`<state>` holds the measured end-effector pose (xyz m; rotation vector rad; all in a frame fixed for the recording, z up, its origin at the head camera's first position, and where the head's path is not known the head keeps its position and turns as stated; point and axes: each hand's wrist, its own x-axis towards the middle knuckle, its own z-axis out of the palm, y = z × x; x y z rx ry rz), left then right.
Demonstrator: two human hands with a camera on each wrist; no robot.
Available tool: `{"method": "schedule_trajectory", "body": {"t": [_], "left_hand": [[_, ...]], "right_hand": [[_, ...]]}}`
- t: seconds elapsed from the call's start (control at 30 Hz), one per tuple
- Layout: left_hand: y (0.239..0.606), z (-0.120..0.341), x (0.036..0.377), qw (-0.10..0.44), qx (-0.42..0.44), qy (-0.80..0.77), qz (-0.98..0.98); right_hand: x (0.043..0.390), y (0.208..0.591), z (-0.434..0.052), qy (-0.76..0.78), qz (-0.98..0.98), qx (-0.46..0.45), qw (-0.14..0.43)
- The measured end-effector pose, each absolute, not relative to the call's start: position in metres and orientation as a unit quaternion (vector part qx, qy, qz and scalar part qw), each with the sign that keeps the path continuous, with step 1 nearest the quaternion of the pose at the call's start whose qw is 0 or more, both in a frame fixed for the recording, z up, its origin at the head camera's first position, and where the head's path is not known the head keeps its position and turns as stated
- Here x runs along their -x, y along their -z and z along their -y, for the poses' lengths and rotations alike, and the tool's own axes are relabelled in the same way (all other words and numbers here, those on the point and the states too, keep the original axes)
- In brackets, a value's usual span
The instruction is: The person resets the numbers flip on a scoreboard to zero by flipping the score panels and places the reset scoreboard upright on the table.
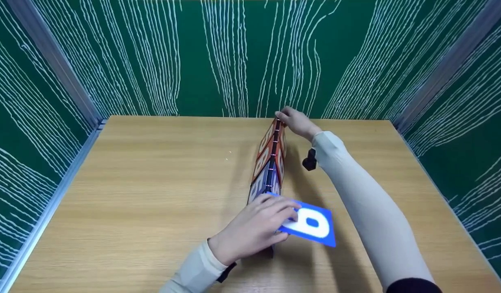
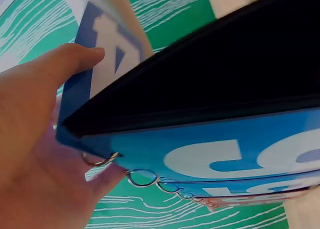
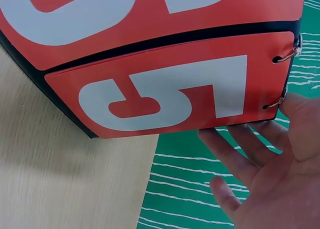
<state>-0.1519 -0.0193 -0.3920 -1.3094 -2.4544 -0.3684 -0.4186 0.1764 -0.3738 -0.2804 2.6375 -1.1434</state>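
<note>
A flip scoreboard (image 1: 263, 156) stands tent-like on the table, running away from me, with red number cards at its far end and blue ones nearer. Metal rings (image 2: 142, 178) join the cards along its top. My left hand (image 1: 254, 228) is at the near end and pinches a blue card (image 1: 313, 223) with a white numeral, swung out to the right; in the left wrist view the thumb lies on a blue card. At the far end, my right hand (image 1: 298, 121) holds the scoreboard's top corner, beside a red card with a white 5 (image 3: 165, 96).
The wooden table (image 1: 152, 183) spreads out on both sides of the scoreboard. Green walls (image 1: 189, 61) with white wavy lines enclose the back and sides, with metal posts (image 1: 59, 61) at the corners. Each wrist bears a black device (image 1: 309, 160).
</note>
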Motion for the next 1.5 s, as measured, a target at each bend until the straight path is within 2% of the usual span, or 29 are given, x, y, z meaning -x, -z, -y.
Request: {"method": "schedule_trajectory", "body": {"t": [0.1,0.23,0.67,0.97,1.5], "left_hand": [[0.396,0.017,0.153,0.203,0.462,0.094,0.858],[0.401,0.016,0.155,0.224,0.461,0.069,0.856],[0.407,0.016,0.156,0.201,0.466,0.028,0.861],[0.411,0.013,0.156,0.225,0.464,-0.027,0.856],[0.410,0.011,0.161,0.252,0.461,0.015,0.851]], "right_hand": [[0.419,0.374,-0.176,0.392,-0.906,0.100,0.126],[0.419,0.374,-0.176,0.390,-0.906,0.103,0.125],[0.420,0.380,-0.177,0.392,-0.905,0.108,0.124],[0.418,0.382,-0.178,0.391,-0.906,0.104,0.127],[0.422,0.375,-0.176,0.390,-0.905,0.117,0.124]]}}
